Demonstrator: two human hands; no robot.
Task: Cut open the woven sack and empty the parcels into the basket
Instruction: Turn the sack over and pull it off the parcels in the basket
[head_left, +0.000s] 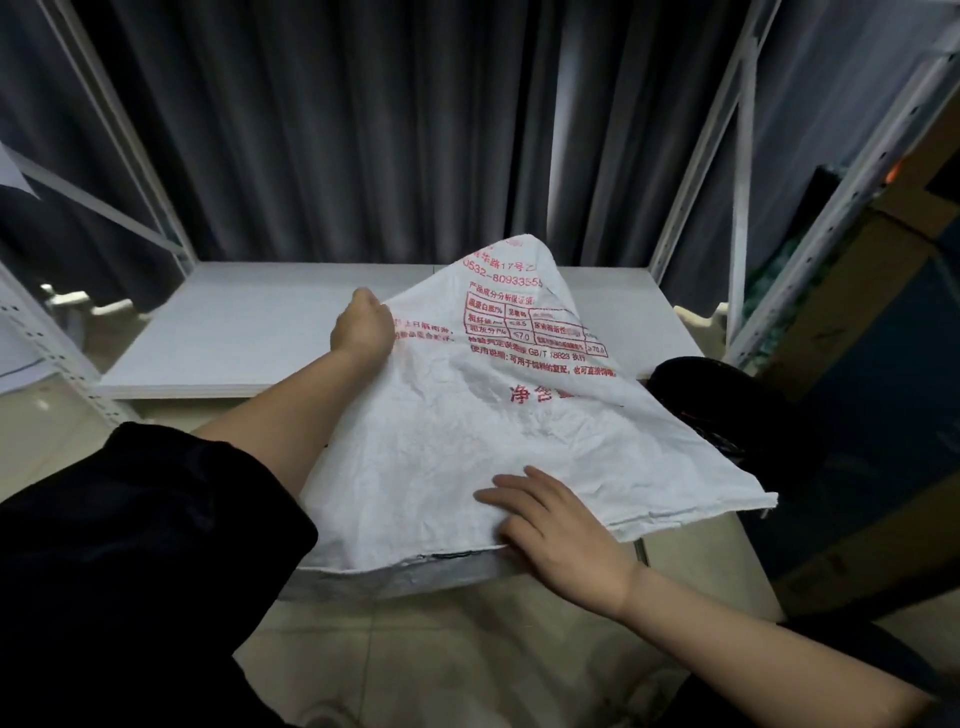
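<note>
A white woven sack (467, 426) with red print hangs in front of me, flat and limp. My left hand (363, 327) grips its upper left edge in a fist and holds it up. My right hand (556, 525) lies on the sack's lower edge, fingers spread on the cloth and thumb under the hem. A dark basket (727, 405) stands behind the sack at the right, mostly hidden by it. No parcels or cutting tool are visible.
A low white shelf board (249, 332) lies ahead under grey curtains (363, 130). White metal rack uprights (737, 171) stand left and right. Cardboard boxes (857, 322) fill the rack at the right. Beige floor tiles (441, 654) lie below.
</note>
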